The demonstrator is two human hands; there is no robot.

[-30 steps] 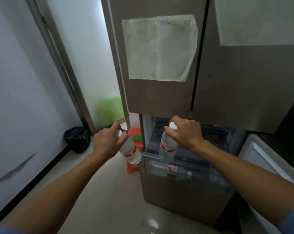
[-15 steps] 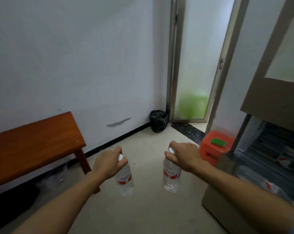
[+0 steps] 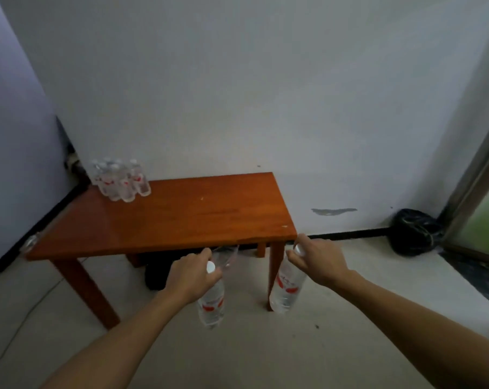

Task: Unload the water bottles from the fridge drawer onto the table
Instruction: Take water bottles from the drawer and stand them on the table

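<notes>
Each hand, left (image 3: pixel 191 279) and right (image 3: pixel 319 262), holds a bottle before the table (image 3: pixel 164 220).

Orange-brown table (image 3: pixel 181 220), clear bottles (image 3: pixel 119 182) with red labels, white caps

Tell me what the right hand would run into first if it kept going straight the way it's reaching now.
Probably the near right corner of the wooden table. The right hand, gripping a water bottle by its cap, sits just below and before that edge; depth is unclear, so it might pass beside it.
</notes>
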